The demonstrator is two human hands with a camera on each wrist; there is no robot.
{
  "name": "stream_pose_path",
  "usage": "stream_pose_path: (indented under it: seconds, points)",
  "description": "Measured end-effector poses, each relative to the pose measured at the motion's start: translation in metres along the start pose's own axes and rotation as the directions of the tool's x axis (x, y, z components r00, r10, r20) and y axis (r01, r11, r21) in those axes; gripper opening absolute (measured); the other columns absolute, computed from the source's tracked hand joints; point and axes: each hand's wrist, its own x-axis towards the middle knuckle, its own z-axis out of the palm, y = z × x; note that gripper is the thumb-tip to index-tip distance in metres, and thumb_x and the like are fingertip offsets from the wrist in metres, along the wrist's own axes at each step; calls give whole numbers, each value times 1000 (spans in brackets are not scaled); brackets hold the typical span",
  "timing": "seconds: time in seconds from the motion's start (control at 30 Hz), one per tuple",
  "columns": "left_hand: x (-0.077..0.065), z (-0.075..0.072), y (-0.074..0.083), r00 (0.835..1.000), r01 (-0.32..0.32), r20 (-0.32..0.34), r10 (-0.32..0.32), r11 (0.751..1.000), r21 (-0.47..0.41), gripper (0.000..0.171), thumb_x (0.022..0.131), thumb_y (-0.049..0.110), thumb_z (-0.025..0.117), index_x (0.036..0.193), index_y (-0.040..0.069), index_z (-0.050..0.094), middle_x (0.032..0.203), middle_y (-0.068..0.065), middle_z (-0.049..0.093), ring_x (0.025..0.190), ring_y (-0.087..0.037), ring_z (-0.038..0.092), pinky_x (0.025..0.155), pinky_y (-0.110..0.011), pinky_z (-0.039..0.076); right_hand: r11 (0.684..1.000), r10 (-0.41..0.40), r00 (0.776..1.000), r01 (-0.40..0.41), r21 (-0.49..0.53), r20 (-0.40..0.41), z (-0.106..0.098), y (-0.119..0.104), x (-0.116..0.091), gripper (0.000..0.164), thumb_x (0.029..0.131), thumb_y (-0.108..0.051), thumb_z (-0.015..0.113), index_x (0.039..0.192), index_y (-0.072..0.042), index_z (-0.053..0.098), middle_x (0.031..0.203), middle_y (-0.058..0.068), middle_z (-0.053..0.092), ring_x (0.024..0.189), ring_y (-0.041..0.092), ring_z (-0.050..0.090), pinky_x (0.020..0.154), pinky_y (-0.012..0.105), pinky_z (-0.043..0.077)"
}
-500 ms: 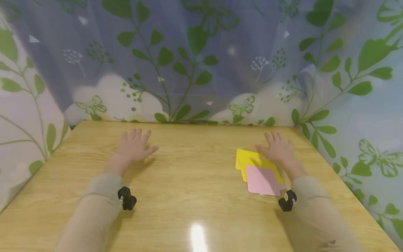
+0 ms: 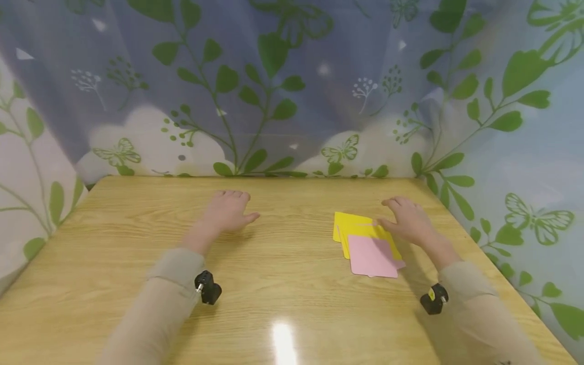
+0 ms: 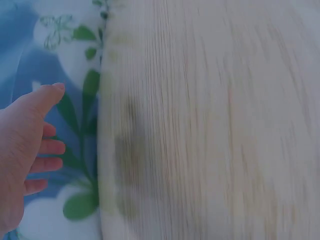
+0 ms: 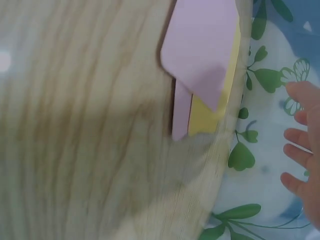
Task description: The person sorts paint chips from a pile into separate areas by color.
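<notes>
A loose overlapping pile of flat cards lies on the right half of the wooden table. A pink card (image 2: 371, 256) with rounded corners is on top, and yellow cards (image 2: 351, 219) show from under it. My right hand (image 2: 410, 221) is over the pile's right side, its thumb overlapping a yellow card in the head view; nothing is in its fingers. In the right wrist view, the same pink card (image 4: 200, 47) appears above a yellow edge. My left hand (image 2: 226, 210) hovers left of the table's middle, fingers relaxed, holding nothing.
The wooden table (image 2: 283, 284) runs back to a blue and white curtain (image 2: 337, 101) printed with green leaves and butterflies, which also hangs at both sides. A black wrist camera (image 2: 207, 288) sits on the left sleeve, another camera (image 2: 434, 299) on the right.
My left hand has moved right, toward the table's middle, its fingers drawn closer together. The right hand has shifted slightly right relative to the cards. The whole head view has swung a little.
</notes>
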Motion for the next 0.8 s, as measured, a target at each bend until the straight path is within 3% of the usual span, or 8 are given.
stream_pose_path:
  seconds: [0.27, 0.43, 0.63, 0.8]
  points:
    - [18, 3, 44, 996, -82, 19, 82, 997, -1, 63, 89, 51, 52, 129, 3, 49, 126, -13, 55, 119, -31, 48, 102, -47, 31, 987, -153, 988, 152, -48, -7, -3, 6, -15, 52, 80, -26, 69, 118, 5, 55, 121, 25, 53, 113, 44, 46, 92, 58, 37]
    - [29, 8, 71, 988, -144, 57, 143, 990, 8, 67, 87, 53, 54, 131, 4, 47, 131, -14, 51, 123, -31, 43, 104, -46, 28, 984, -168, 985, 170, -59, 37, -2, 5, -23, 60, 79, -32, 70, 123, 4, 52, 124, 23, 51, 116, 43, 43, 94, 59, 34]
    - [36, 16, 100, 975, -217, 70, 212, 974, 60, 70, 85, 58, 53, 134, 8, 46, 134, -9, 50, 125, -27, 43, 105, -43, 27, 979, -186, 980, 191, -76, 77, -1, 0, -34, 62, 80, -35, 68, 125, 4, 50, 122, 23, 51, 111, 42, 48, 90, 56, 40]
    - [39, 18, 122, 964, -258, 82, 252, 964, 70, 73, 84, 60, 53, 134, 8, 45, 132, -8, 51, 123, -26, 44, 103, -43, 29, 977, -164, 978, 179, -113, 130, 0, -4, -41, 74, 77, -50, 67, 127, 2, 49, 124, 21, 51, 111, 39, 50, 87, 57, 41]
